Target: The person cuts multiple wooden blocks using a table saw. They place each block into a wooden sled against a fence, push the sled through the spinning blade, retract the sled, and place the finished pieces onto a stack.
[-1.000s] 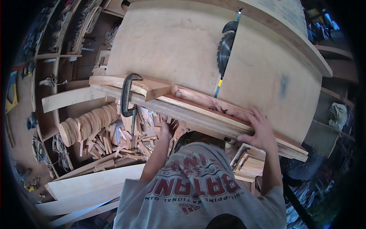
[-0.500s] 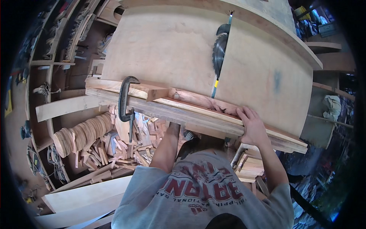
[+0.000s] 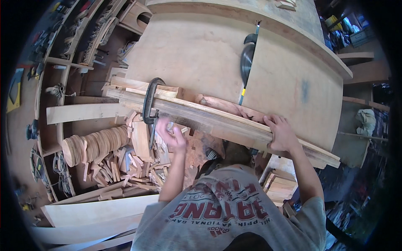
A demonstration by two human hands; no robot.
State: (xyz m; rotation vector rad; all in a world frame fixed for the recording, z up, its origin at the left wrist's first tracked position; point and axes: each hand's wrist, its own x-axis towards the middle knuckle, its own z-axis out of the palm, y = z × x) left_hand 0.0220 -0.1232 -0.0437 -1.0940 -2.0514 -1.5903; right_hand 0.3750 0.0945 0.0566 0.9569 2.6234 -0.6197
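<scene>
My right hand (image 3: 283,134) lies over the table's front edge, its fingertips on the right end of a rough reddish wood strip (image 3: 232,108). The strip lies along the near edge, just in front of a circular saw blade (image 3: 247,60) standing up through the plywood saw table (image 3: 184,50). The blade's teeth look smeared. My left hand (image 3: 172,134), blurred and empty, is raised with thumb and fingers apart. It is beside the screw of a black C-clamp (image 3: 148,102), which grips a small wood block (image 3: 169,90) and the long front boards (image 3: 201,119).
A long wooden fence (image 3: 251,16) crosses the far side of the table. Offcuts (image 3: 113,171) and a row of round wooden discs (image 3: 96,144) lie below left. Shelves (image 3: 63,83) stand at left. Stacked wood pieces (image 3: 279,184) sit under the right side.
My left hand has come out from under the table and risen toward the clamp. The blade's teeth, distinct before, are now blurred. My right hand stays on the wood strip.
</scene>
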